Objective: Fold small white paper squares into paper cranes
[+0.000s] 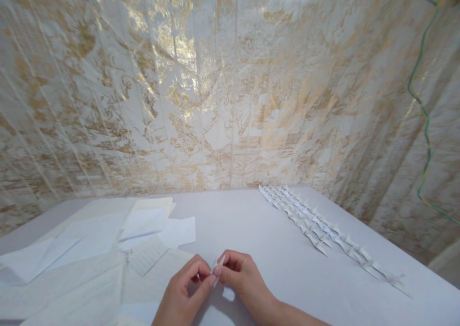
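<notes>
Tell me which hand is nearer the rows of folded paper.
Right. The right hand is left of the rows of folded paper, on their near side; the left hand is farther left, beside the loose sheets.

L grip (181,287): bare, human, rounded back, slim thumb (203,290), cropped at btm edge of view. R grip (247,275): also bare, approx. same build, w/ plain bare forearm (287,311) visible. Total 2 grips, smooth outlines, tapered shape; fine marks too small/blurry to tell.
</notes>
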### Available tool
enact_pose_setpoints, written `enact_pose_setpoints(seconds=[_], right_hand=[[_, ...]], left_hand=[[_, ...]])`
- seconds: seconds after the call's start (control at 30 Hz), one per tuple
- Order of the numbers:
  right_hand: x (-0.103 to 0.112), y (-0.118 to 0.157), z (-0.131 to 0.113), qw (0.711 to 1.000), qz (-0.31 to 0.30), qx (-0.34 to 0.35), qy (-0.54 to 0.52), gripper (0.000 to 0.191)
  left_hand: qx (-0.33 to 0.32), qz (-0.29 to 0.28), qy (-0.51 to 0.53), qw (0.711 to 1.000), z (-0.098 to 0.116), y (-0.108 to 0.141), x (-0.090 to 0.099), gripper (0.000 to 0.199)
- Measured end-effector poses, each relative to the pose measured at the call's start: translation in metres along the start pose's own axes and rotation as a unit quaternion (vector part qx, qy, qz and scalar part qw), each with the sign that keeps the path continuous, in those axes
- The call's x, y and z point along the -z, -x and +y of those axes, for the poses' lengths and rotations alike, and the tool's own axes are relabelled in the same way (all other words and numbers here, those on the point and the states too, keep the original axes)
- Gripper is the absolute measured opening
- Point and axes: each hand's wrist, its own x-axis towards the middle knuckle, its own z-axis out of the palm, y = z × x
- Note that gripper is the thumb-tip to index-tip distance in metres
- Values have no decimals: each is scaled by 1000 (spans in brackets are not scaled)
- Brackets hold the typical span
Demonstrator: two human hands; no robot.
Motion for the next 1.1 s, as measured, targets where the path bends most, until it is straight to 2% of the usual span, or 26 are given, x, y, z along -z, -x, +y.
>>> enact_pose_setpoints(seconds=[0.17, 0.3, 0.57, 0.7, 0.93, 1.1], right_hand=[[-1, 2, -4, 1000, -4, 15, 5, 49], [1, 1, -3, 1000, 1, 6, 19, 46], [2, 4, -5, 985, -2, 43, 167, 26], [2, 4, -5, 987, -12, 49, 155, 28], [5, 3, -4, 986, 12, 65, 152, 25], [3, 3, -6, 989, 14, 79, 126, 30]], left_hand=[[-22, -13, -12, 1000, 2, 1, 0, 32], [-15, -19, -19, 1000, -2, 2, 0, 31], [21, 3, -20, 1000, 0, -3, 6, 28], [22, 11, -14, 1000, 3, -3, 7, 27], [8, 13, -27, 1000, 4, -1, 6, 26], [23, 24, -17, 999, 4, -1, 6, 27]])
